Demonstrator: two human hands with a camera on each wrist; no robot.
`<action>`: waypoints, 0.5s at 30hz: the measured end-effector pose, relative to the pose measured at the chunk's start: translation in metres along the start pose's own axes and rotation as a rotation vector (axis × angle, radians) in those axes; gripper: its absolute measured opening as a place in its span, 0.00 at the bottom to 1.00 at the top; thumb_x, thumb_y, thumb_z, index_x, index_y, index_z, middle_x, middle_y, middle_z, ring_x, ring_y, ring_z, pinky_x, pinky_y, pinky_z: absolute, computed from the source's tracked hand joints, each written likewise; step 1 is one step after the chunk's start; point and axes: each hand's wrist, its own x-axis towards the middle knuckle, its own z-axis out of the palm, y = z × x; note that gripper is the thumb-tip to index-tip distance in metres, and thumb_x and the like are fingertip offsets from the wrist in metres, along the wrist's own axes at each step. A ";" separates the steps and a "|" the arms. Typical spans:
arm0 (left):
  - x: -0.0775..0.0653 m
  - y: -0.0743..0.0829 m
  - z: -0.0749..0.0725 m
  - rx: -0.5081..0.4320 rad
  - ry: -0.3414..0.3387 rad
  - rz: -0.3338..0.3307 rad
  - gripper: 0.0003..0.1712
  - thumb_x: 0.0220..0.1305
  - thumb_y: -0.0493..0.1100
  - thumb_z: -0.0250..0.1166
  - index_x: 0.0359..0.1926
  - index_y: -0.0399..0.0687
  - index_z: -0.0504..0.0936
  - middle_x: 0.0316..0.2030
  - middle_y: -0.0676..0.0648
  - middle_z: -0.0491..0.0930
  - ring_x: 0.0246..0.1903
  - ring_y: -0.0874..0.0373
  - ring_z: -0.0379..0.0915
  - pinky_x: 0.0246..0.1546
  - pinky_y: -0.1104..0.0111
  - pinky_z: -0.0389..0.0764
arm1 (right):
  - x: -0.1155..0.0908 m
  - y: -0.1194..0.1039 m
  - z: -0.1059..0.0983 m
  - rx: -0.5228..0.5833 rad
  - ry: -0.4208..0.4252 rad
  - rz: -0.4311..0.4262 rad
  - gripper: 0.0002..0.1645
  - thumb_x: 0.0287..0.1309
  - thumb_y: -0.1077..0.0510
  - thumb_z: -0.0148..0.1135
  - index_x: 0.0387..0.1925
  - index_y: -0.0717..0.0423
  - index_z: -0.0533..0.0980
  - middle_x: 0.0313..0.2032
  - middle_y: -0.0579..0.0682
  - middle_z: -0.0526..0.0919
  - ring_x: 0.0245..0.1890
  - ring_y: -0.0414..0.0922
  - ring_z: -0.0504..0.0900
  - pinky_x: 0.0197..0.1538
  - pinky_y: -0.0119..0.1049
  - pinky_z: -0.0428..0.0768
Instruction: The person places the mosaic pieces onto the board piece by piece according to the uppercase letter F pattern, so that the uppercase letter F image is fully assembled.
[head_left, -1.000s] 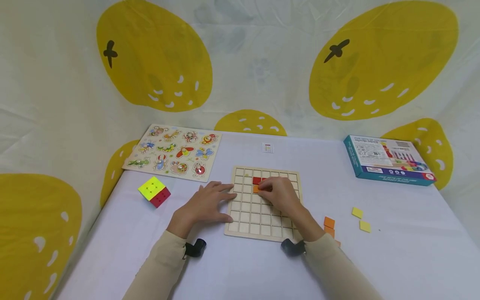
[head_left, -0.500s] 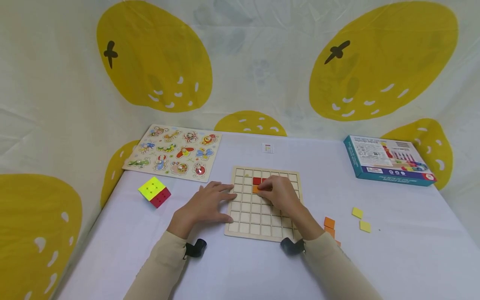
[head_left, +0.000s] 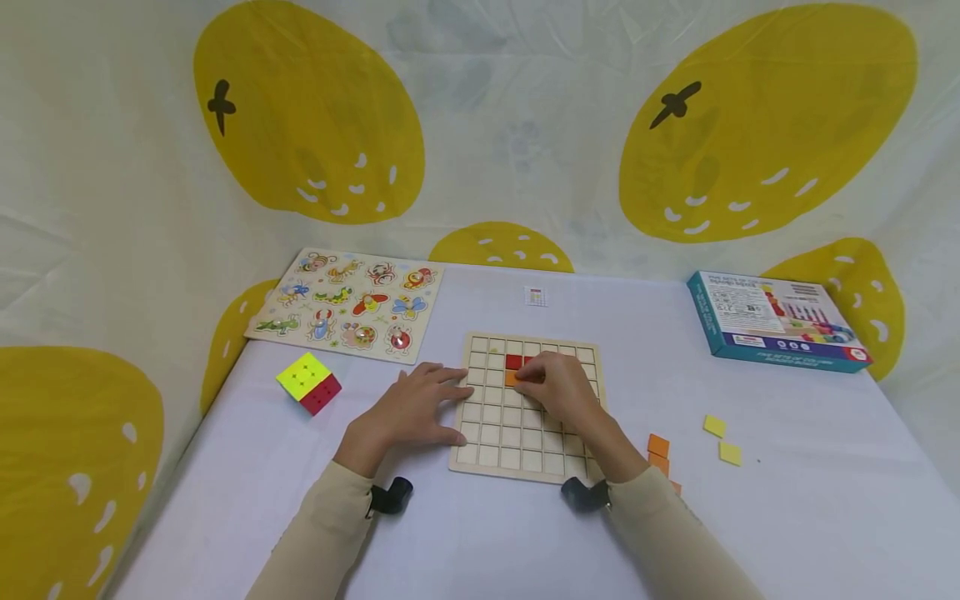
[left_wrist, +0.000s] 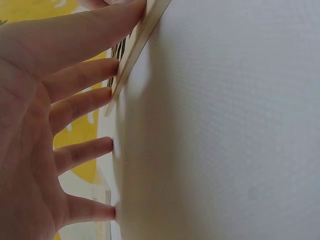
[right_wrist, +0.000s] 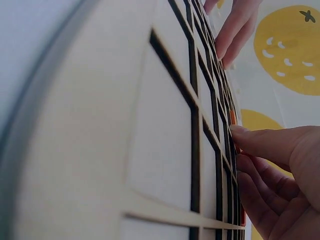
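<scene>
A wooden grid board [head_left: 480,467] lies flat on the white table. Along its left edge rests my left hand [head_left: 416,407], fingers spread, with the thumb and some fingertips against the rim; the left wrist view shows the other fingertips on the cloth. Over the board's upper middle, my right hand [head_left: 562,392] pinches an orange square tile [head_left: 512,377] at one cell, its right part hidden by the fingers. Just above that sits a red tile [head_left: 513,362]. Another red tile [head_left: 528,360] beside it is partly covered by the hand.
Loose orange tiles [head_left: 658,445] and two yellow tiles [head_left: 715,425] lie right of the board. A puzzle cube [head_left: 309,383] and an insect peg puzzle [head_left: 345,304] are at left. A small pattern card [head_left: 536,296] lies behind the board, a teal box [head_left: 780,321] at back right.
</scene>
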 end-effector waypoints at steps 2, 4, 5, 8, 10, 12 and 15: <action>0.000 0.001 0.000 0.000 -0.002 0.000 0.41 0.51 0.64 0.77 0.67 0.64 0.78 0.75 0.54 0.68 0.75 0.48 0.59 0.68 0.27 0.61 | -0.001 0.000 0.000 0.001 -0.001 -0.003 0.10 0.53 0.59 0.77 0.38 0.56 0.89 0.38 0.50 0.90 0.41 0.46 0.87 0.47 0.42 0.85; 0.000 0.001 -0.001 -0.002 -0.003 -0.001 0.41 0.50 0.64 0.77 0.67 0.64 0.79 0.75 0.54 0.68 0.75 0.48 0.59 0.68 0.27 0.61 | -0.002 0.002 -0.002 0.018 -0.001 -0.011 0.10 0.53 0.59 0.77 0.39 0.56 0.89 0.41 0.51 0.89 0.41 0.46 0.87 0.48 0.42 0.86; 0.000 0.001 -0.001 -0.002 -0.003 -0.002 0.41 0.50 0.64 0.77 0.67 0.64 0.79 0.75 0.54 0.68 0.75 0.48 0.59 0.68 0.27 0.61 | -0.003 0.003 -0.003 0.032 -0.001 -0.016 0.11 0.53 0.59 0.77 0.39 0.56 0.89 0.42 0.51 0.89 0.42 0.46 0.87 0.48 0.42 0.87; 0.000 0.002 -0.001 0.000 -0.004 -0.003 0.41 0.50 0.64 0.78 0.67 0.64 0.79 0.75 0.54 0.68 0.75 0.48 0.59 0.68 0.27 0.61 | -0.007 0.007 -0.009 0.079 0.004 -0.034 0.13 0.54 0.59 0.77 0.43 0.56 0.88 0.49 0.51 0.88 0.46 0.48 0.87 0.51 0.44 0.87; 0.000 0.002 -0.001 0.002 -0.004 -0.006 0.41 0.50 0.64 0.78 0.67 0.65 0.79 0.75 0.54 0.68 0.75 0.48 0.59 0.68 0.27 0.61 | -0.010 0.010 -0.015 0.110 0.004 -0.032 0.16 0.54 0.58 0.77 0.46 0.55 0.87 0.52 0.51 0.87 0.49 0.49 0.86 0.53 0.46 0.87; 0.000 0.002 -0.001 0.004 -0.004 -0.008 0.42 0.50 0.64 0.78 0.67 0.65 0.79 0.75 0.54 0.68 0.75 0.48 0.59 0.68 0.27 0.61 | -0.015 0.014 -0.023 0.099 0.008 -0.022 0.19 0.54 0.57 0.77 0.49 0.55 0.86 0.54 0.52 0.86 0.52 0.51 0.85 0.55 0.48 0.86; 0.000 0.002 -0.001 0.005 -0.004 -0.011 0.42 0.50 0.64 0.78 0.67 0.65 0.79 0.75 0.54 0.68 0.75 0.47 0.59 0.68 0.27 0.61 | -0.023 0.021 -0.037 0.052 0.003 0.029 0.24 0.54 0.54 0.77 0.53 0.54 0.83 0.57 0.53 0.85 0.54 0.53 0.84 0.57 0.52 0.84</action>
